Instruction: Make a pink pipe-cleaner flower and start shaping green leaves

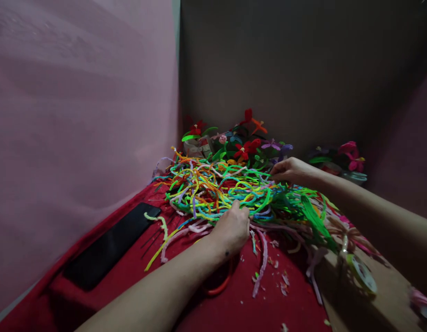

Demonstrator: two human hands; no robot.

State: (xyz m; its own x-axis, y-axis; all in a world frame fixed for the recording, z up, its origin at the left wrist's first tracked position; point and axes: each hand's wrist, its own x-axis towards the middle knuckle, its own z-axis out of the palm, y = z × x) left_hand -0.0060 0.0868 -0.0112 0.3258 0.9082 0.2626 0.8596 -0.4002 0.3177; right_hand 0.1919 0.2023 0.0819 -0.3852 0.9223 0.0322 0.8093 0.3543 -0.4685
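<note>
A tangled heap of coloured pipe cleaners point(220, 186) lies on a red cloth point(255, 295). My left hand point(231, 228) rests at the heap's near edge, fingers curled into the strands, closed on some pipe cleaners. My right hand point(291, 169) reaches to the heap's far right side, its fingers pinched together on strands there. Finished pipe-cleaner flowers point(246, 138) in red, orange, purple and green stand just behind the heap against the wall.
A long black flat object point(111, 244) lies on the cloth at the left. More pink flowers point(352, 157) sit at the far right. A roll of green tape point(362, 273) lies on a brown surface at the right. Small scraps litter the cloth. Walls close in behind and left.
</note>
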